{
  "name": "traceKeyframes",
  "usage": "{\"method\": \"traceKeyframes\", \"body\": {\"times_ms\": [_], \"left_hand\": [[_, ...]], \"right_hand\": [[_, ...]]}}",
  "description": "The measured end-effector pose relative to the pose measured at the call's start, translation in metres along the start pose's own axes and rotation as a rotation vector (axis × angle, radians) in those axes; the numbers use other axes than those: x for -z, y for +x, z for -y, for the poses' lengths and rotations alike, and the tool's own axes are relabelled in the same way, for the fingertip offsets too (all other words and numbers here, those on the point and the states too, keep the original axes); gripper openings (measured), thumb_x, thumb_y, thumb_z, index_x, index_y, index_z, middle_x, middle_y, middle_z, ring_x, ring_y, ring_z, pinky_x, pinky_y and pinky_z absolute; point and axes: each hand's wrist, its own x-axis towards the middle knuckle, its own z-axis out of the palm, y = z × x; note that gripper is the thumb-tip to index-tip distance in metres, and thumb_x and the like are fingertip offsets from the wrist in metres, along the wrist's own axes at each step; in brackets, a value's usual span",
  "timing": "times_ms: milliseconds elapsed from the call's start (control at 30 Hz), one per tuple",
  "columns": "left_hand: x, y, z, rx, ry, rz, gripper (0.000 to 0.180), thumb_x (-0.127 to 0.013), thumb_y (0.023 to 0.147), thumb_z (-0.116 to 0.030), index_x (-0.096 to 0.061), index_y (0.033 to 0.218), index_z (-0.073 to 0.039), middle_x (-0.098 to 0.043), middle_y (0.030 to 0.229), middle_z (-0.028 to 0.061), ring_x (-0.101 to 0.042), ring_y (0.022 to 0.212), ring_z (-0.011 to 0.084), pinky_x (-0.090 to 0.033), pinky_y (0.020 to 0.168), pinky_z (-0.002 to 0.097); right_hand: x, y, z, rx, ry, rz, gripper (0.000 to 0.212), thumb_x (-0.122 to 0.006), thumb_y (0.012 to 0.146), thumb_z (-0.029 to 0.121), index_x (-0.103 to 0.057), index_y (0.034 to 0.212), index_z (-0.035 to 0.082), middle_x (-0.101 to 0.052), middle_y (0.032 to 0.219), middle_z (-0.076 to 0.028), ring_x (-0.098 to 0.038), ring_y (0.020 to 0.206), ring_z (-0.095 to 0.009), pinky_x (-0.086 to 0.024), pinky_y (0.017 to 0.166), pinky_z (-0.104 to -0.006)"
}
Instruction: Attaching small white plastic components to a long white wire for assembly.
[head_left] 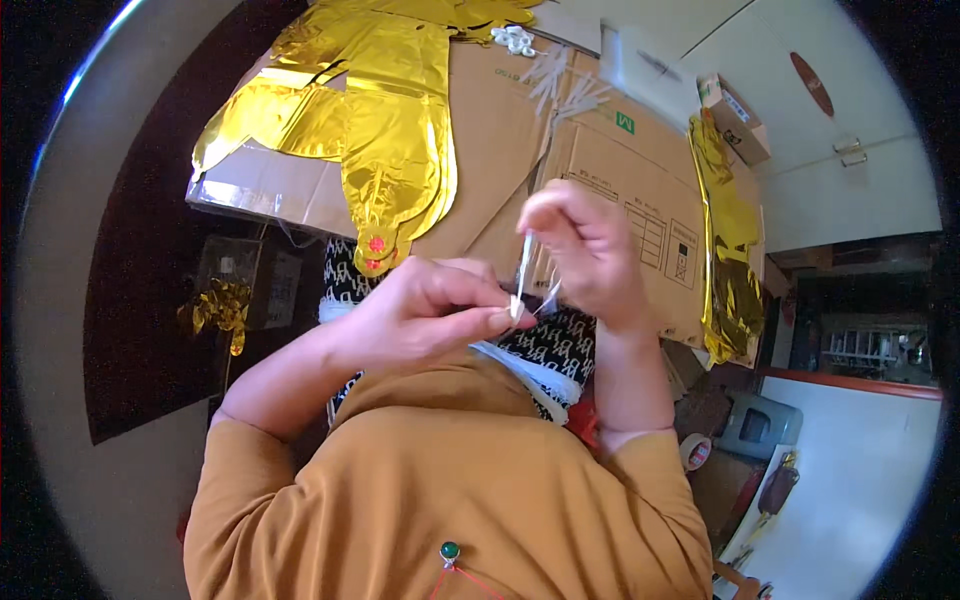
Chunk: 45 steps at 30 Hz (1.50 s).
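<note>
In front of my body, above my lap, both hands work close together. My left hand (420, 305) is closed in a pinch on a small whitish piece (516, 310), whose exact kind I cannot make out. Just above and to the right, my right hand (590, 250) is closed on the upper end of a thin white strip (524, 265), which runs down to the left fingertips. A clear, shiny bit (550, 298) shows beside them. Flat gold foil balloons (395, 140) lie on the cardboard (490, 150) beyond my left hand.
Loose white strips (565, 88) and a small white bundle (513, 40) lie at the cardboard's far side. More gold foil (730, 240) hangs along its right edge, near a small box (735, 115). A tape roll (696, 452) and a grey plastic stool (757, 425) are low at right.
</note>
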Motion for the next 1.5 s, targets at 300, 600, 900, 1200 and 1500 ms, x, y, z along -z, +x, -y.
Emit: {"method": "traceKeyframes", "body": {"times_ms": [300,600,900,1200,1500], "left_hand": [[0.005,0.0,0.001,0.02,-0.18,-0.062,0.013,-0.057,0.089,-0.008,-0.066,0.09,0.001,-0.06,0.076,0.0,-0.052,0.073,0.0055,-0.043,0.066,0.0216],[0.015,0.005,0.015,-0.088,-0.474,-0.136,0.018,-0.061,0.085,-0.013,-0.068,0.091,0.001,-0.057,0.077,0.0032,-0.052,0.073,0.0099,-0.04,0.064,0.022],[0.021,0.012,0.01,-0.047,-0.272,-0.308,0.013,-0.057,0.089,-0.01,-0.065,0.09,0.0,-0.057,0.074,0.0008,-0.05,0.067,0.0069,-0.042,0.067,0.0224],[0.027,0.022,0.016,-0.065,-0.339,-0.454,0.018,-0.058,0.089,-0.014,-0.067,0.095,0.0,-0.061,0.085,0.0021,-0.052,0.076,0.0073,-0.042,0.071,0.023],[0.022,0.022,0.019,-0.047,0.018,-0.425,0.018,-0.059,0.089,-0.012,-0.067,0.098,0.001,-0.058,0.079,0.0032,-0.052,0.077,0.0098,-0.042,0.069,0.0248]], "right_hand": [[-0.01,-0.011,-0.007,0.045,-0.109,0.17,0.016,-0.054,0.09,0.018,-0.058,0.08,0.006,-0.056,0.07,-0.01,-0.059,0.067,-0.023,-0.045,0.061,-0.0334],[-0.013,-0.006,-0.006,-0.08,0.126,0.194,0.019,-0.056,0.089,0.018,-0.06,0.077,0.003,-0.06,0.072,-0.006,-0.059,0.069,-0.017,-0.046,0.062,-0.0297],[-0.012,-0.01,-0.004,0.166,-0.175,0.339,0.009,-0.061,0.085,0.013,-0.063,0.08,0.006,-0.06,0.071,-0.003,-0.055,0.061,-0.012,-0.043,0.055,-0.0273],[-0.008,-0.01,0.007,0.075,-0.141,0.383,0.015,-0.057,0.087,0.014,-0.057,0.076,0.004,-0.058,0.069,-0.009,-0.06,0.064,-0.018,-0.046,0.059,-0.0281],[-0.008,-0.012,-0.008,0.211,-0.168,0.164,0.01,-0.058,0.086,0.01,-0.056,0.078,0.004,-0.055,0.069,-0.007,-0.054,0.06,-0.015,-0.043,0.056,-0.0264]]}}
